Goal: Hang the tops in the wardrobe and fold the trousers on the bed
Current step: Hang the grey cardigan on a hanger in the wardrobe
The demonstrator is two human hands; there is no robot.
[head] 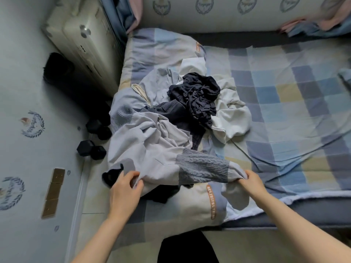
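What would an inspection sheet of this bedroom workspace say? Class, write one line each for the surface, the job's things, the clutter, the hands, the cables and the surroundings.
Surface: bed covered by a checked quilt, rumpled.
Job's things: pile of clothes mid-bed; pale grey garment with knitted panel nearest, dark garment on top, white garment beside it. None folded yet.
Clutter: two black dumbbells on the floor by the bed.
Hands: left hand and right hand each grip an edge of the pale grey garment.
Cables: nothing seen.
Surroundings: standing air conditioner in the corner; wallpaper with crests; no wardrobe in view.
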